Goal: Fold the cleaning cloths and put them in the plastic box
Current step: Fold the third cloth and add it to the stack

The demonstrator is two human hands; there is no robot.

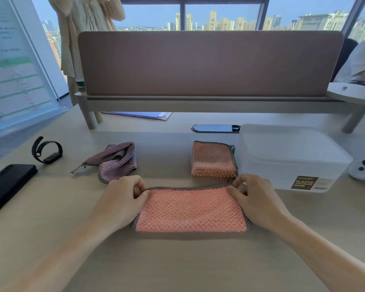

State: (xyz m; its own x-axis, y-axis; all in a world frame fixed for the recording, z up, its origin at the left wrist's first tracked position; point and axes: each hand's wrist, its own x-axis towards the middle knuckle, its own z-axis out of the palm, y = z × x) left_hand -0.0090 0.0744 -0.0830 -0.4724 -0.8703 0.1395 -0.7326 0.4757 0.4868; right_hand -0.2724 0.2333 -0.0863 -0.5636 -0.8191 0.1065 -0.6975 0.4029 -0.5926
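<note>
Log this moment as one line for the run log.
step: folding | both hands: left hand, right hand pinch pink cloth | folded cloth beside box | purple cloth unfolded

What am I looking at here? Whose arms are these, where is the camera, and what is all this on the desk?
There is no machine: a person wears a wide-angle camera on the head, so you see their own bare arms from above. The left hand and right hand each pinch a far corner of a half-folded pink cloth lying on the desk. Behind it sits a pink cloth already folded, beside a lidded plastic box. A crumpled purple cloth waits to the left, past it a wristband and a dark phone.
</note>
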